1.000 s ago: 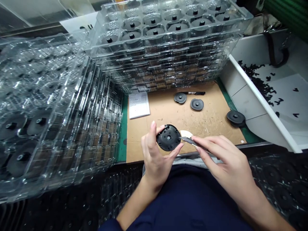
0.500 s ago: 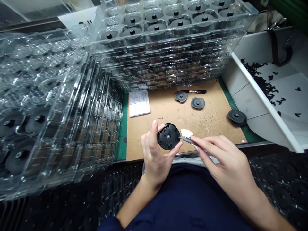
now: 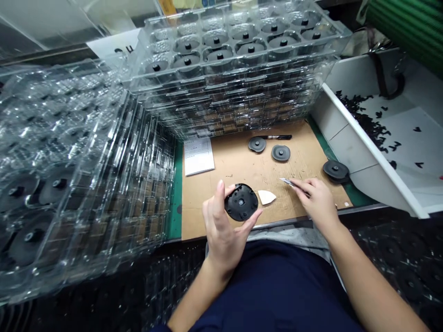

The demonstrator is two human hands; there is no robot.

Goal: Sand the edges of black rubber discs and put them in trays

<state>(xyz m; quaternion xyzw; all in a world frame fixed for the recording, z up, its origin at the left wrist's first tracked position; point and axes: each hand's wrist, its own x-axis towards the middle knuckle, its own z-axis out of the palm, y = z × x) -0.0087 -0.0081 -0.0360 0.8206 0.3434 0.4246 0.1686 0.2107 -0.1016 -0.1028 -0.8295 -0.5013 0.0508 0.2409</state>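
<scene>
My left hand (image 3: 224, 221) grips a round black plastic disc (image 3: 241, 202) by its edges, with the side that has a small central hub and little clips facing up. Away to the right, my right hand (image 3: 316, 203) is closed on a slim craft knife (image 3: 288, 182), its thin blade pointing left over the cardboard (image 3: 221, 221). Between the hands lies a white pointed piece (image 3: 266, 197) on the cardboard, just right of the disc. Two dark grey discs (image 3: 280, 153) with central stubs rest farther back, and a black pen (image 3: 282, 137) lies behind them.
Stacked clear plastic trays (image 3: 235, 69) holding dark discs rise at the back, with more trays (image 3: 86, 152) at left. A paper booklet (image 3: 199, 157) lies at back left. At right, a white bin (image 3: 377, 143) holds small black parts; a thick dark disc (image 3: 335, 171) sits beside it.
My right hand has drawn the knife away from the disc's edge, to the right and slightly up. The white piece now shows fully. My left hand still holds the disc.
</scene>
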